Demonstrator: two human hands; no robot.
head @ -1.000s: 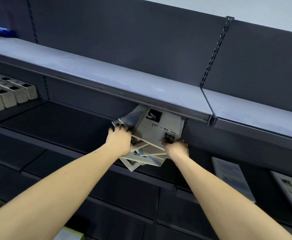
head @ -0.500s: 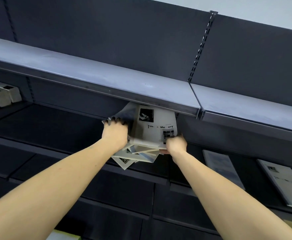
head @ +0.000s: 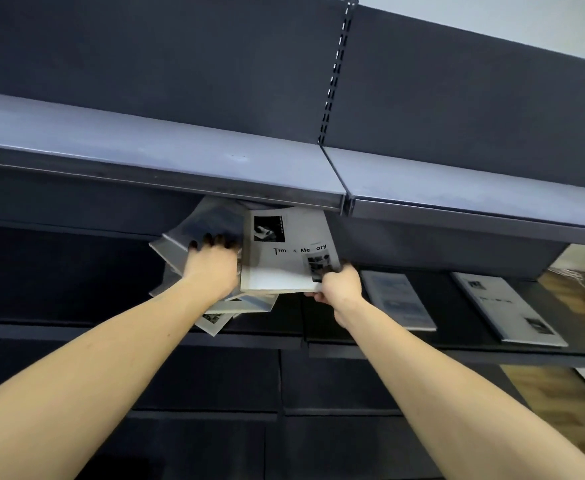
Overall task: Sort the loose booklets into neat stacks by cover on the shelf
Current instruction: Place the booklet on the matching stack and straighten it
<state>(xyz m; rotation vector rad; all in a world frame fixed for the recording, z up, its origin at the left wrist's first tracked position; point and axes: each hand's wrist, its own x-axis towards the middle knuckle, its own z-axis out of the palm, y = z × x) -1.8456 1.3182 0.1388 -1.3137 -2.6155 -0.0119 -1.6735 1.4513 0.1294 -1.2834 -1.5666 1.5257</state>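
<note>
While the left hand (head: 213,268) presses its spread fingers onto the messy pile of booklets (head: 211,244) on the dark shelf (head: 76,327), the right hand (head: 339,285) pinches the white top booklet (head: 284,258), likely bound next for the matching booklet (head: 509,306) far right.

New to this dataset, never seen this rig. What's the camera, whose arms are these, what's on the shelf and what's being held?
There is no robot here. The one view comes from a wide-angle camera worn on a person's head, looking forward and down along their two bare arms.

They are reaching into a dark shelf unit, under the grey upper shelf. A messy pile of booklets lies there, fanned out at odd angles. The left hand rests on the greyish booklets on the pile's left side. The right hand pinches the bottom right corner of the white booklet on top, which has black photos and partly readable lettering on its cover.

Further right on the same lower shelf lie two sorted spots: a bluish-cover booklet and a white-cover booklet, each lying flat and apart.
</note>
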